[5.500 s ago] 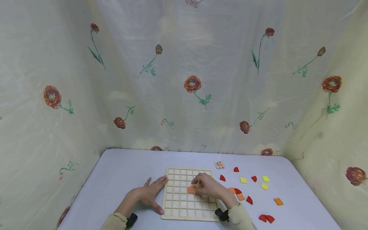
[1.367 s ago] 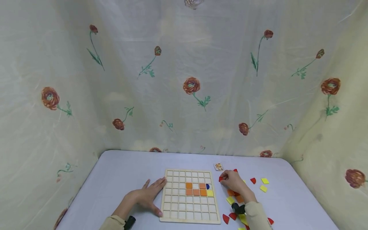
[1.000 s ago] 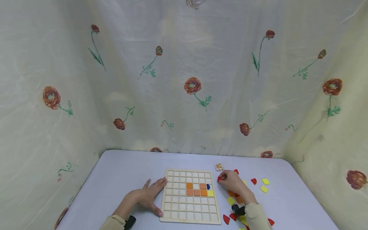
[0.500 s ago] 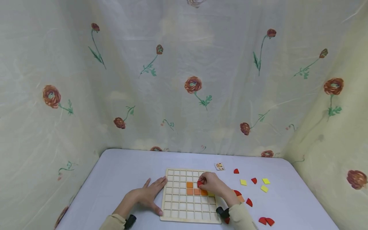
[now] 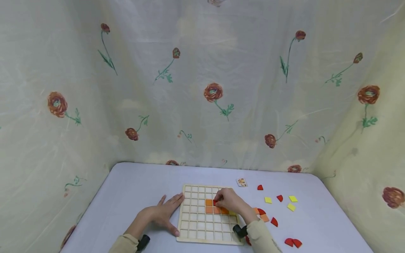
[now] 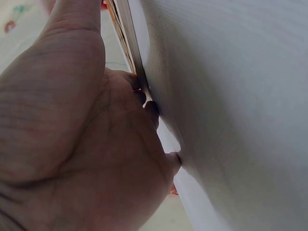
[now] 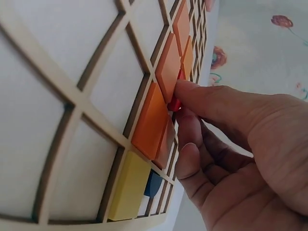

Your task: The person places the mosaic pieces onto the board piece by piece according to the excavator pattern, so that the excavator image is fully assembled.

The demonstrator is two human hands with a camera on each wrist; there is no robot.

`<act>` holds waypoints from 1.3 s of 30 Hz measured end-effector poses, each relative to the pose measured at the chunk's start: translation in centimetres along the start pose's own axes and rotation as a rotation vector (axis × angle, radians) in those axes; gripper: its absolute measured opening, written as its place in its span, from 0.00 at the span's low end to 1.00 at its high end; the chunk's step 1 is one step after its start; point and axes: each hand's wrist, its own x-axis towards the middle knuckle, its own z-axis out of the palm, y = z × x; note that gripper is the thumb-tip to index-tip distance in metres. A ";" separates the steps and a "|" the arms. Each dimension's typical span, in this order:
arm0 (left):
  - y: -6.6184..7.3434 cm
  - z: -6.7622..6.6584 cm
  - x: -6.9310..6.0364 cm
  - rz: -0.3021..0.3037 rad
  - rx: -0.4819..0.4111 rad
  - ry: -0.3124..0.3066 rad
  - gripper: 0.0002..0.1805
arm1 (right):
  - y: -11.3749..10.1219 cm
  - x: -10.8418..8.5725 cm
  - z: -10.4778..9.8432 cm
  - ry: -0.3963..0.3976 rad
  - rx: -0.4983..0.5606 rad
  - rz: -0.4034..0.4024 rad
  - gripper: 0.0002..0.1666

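Red piece clamped in fingers of right hand, just right of orange tile; left hand spread, touching board.

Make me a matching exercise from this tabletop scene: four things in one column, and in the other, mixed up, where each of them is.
Things
1. The left hand
2. The small red piece
3. The dark blue piece with a rounded edge
4. The small white card with a printed picture

Places
A. Beside a yellow square tile
B. Off the pale wooden grid board, near its far right corner
C. Touching the board's left edge
D. Pinched by the right hand

Right pairs: 1-C, 2-D, 3-A, 4-B
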 end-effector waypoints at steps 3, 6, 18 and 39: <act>0.0 0.0 -0.1 0.010 -0.002 0.007 0.69 | 0.1 0.1 0.1 0.011 0.017 0.018 0.03; -0.1 0.0 -0.1 0.016 0.001 0.014 0.69 | 0.2 0.3 0.3 0.019 0.042 0.015 0.04; 0.4 0.1 -0.2 0.006 -0.005 0.006 0.68 | 1.5 -1.8 -1.6 0.074 0.134 0.046 0.07; 0.2 -0.1 -0.2 0.018 0.004 0.009 0.69 | 9.9 -8.4 -6.1 0.153 0.036 0.495 0.12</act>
